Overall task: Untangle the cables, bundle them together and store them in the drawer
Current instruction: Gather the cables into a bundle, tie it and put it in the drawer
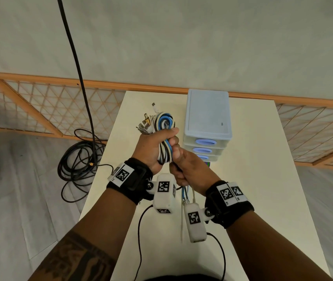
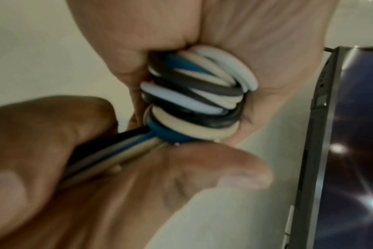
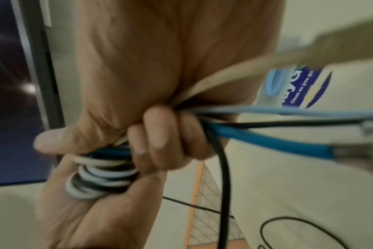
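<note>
A bundle of white, black, blue and beige cables [image 1: 164, 136] is held above the table, its looped top and metal plugs [image 1: 147, 123] sticking up. My left hand [image 1: 157, 147] grips the wound middle of the bundle [image 2: 194, 94]. Just below it, my right hand [image 1: 183, 167] grips the loose cable tails [image 3: 266, 128], which hang down past the wrist [image 1: 183, 201]. Several turns of cable wrap the bundle [image 3: 100, 175]. The pale blue three-drawer unit [image 1: 208, 118] stands to the right, its drawers closed.
The cream table [image 1: 263, 179] has bare surface on the right and near side. A wipes pack [image 3: 296, 87] lies by the drawer unit. Black cord coils on the floor [image 1: 80, 159] to the left, and a thin black lead [image 1: 141, 240] loops over the table's near edge.
</note>
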Demonstrator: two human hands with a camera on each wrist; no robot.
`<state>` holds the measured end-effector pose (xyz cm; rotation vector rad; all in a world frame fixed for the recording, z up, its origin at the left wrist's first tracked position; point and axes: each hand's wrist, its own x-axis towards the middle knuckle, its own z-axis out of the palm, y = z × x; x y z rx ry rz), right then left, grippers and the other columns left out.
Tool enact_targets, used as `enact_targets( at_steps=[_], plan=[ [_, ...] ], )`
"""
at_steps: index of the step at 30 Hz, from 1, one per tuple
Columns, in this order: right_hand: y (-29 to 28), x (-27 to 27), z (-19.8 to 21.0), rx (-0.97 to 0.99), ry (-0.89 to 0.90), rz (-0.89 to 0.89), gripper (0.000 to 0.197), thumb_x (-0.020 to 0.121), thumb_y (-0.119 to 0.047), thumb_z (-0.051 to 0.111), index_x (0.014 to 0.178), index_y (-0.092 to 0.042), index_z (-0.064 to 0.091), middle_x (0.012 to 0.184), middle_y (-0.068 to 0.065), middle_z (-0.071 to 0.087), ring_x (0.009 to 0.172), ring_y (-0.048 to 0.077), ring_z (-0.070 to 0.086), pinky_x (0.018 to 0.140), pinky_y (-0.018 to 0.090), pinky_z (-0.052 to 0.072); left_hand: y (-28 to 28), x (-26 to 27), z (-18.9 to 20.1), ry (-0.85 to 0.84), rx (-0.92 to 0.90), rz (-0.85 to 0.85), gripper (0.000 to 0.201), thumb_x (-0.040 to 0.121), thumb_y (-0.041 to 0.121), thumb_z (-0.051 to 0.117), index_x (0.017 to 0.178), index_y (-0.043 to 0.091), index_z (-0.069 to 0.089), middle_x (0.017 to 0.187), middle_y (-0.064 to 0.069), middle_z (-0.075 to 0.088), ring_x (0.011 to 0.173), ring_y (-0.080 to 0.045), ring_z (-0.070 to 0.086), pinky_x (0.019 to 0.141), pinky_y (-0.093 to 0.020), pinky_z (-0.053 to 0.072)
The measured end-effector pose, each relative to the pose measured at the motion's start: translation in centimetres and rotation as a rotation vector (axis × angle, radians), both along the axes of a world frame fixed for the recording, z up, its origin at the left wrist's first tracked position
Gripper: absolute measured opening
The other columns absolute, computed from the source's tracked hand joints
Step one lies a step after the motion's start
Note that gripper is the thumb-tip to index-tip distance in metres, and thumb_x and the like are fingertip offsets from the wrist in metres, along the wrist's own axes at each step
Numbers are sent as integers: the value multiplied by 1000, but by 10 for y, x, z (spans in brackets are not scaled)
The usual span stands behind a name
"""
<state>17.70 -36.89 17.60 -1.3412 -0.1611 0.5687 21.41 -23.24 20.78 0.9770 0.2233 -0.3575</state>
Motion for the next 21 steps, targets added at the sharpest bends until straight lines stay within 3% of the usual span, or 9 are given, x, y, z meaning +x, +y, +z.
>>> enact_targets(
  at_steps=[2,4,6,7,10,13,15,17,21],
  plan=[
    [-4,2,-6,26,31,12,73,70,-67,80,101,-6,54,59,1,40,47,12,38,50,21,38,2,0,3,2,49,2,25,94,5,62,70,10,53,55,-4,46,44,-19,46,51,-29,45],
    [-10,4,-10,-46,33,56,62,73,-44,86,106,3,62,64,8,51,53,18,50,61,27,46,6,2,1,-5,79,12,22,92,5,63,72,9,54,55,-4,44,45,-19,43,53,-31,44],
    [-15,7,-8,-167,7,124,24,79,-30,84,87,-11,73,73,17,64,64,25,59,74,37,50,12,3,-1,-7,105,23,18,90,5,64,74,7,56,54,-4,45,44,-20,43,53,-32,46],
    [-18,8,-5,-235,-6,154,17,83,-27,83,77,-16,71,75,18,68,69,26,63,77,38,49,14,3,-1,-7,113,28,17,90,5,64,75,6,56,54,-3,45,43,-20,43,53,-32,47],
    [-23,10,-3,-405,-54,184,34,90,-36,76,81,-6,64,73,14,72,67,17,66,64,26,45,21,9,2,-5,136,64,20,92,4,62,73,6,57,53,-3,45,43,-20,42,52,-32,47],
    [-25,11,1,-413,-67,144,26,95,-38,70,80,-17,65,68,4,65,58,10,62,54,21,40,26,14,7,-23,138,92,20,92,4,62,73,6,58,53,-3,45,43,-20,42,52,-31,47],
    [-24,12,4,-433,-103,109,27,94,-41,71,82,-18,67,68,2,66,53,8,53,51,22,41,26,16,11,-43,142,91,19,91,4,62,73,7,58,53,-3,45,44,-20,42,53,-31,47],
    [-24,14,0,-387,-67,68,30,90,-45,73,77,-20,66,64,3,66,53,18,50,53,28,39,25,17,13,-56,143,81,19,91,4,62,74,7,57,53,-3,44,44,-20,42,54,-32,47],
    [-24,16,-4,-371,1,56,33,87,-46,77,69,-22,63,56,0,37,51,21,26,49,26,24,27,19,10,-83,207,69,17,92,2,62,76,4,56,52,-4,45,43,-21,43,55,-33,48]
  ],
)
